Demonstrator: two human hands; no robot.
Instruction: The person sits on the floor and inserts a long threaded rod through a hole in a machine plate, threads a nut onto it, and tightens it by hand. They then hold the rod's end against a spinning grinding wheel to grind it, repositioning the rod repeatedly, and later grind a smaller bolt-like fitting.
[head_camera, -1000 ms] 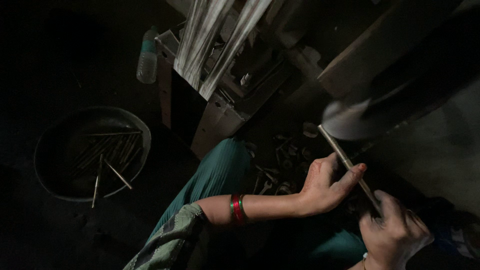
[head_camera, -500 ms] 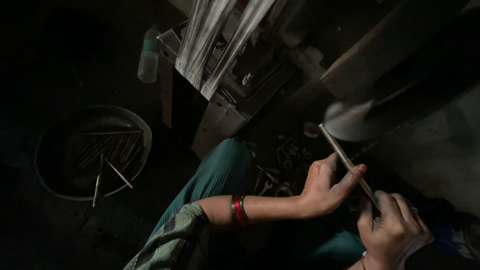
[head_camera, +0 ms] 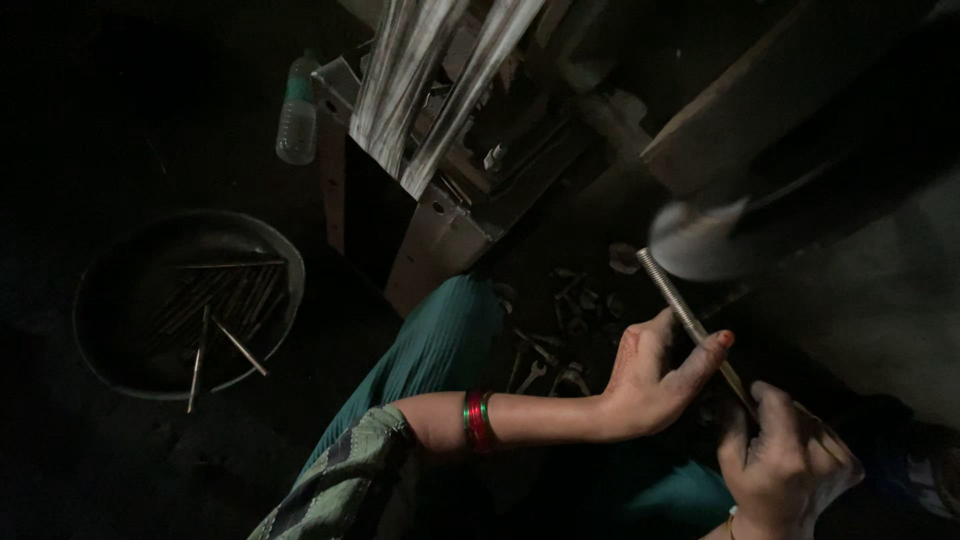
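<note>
Head view, dim workshop: the left hand [head_camera: 655, 385] pinches a thin metal rod [head_camera: 690, 322] between thumb and fingers, while the right hand [head_camera: 785, 460] is closed around its lower end. A round basin [head_camera: 285, 270] holding more rods sits well apart at left.

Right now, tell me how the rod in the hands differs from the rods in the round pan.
The held rod is single, raised and slanted, gripped by the left hand and right hand; the pan rods are many, lying loose in the pan, untouched. The held rod shows fine ridges; theirs are too dim to tell. All are thin and metal-coloured.
</note>
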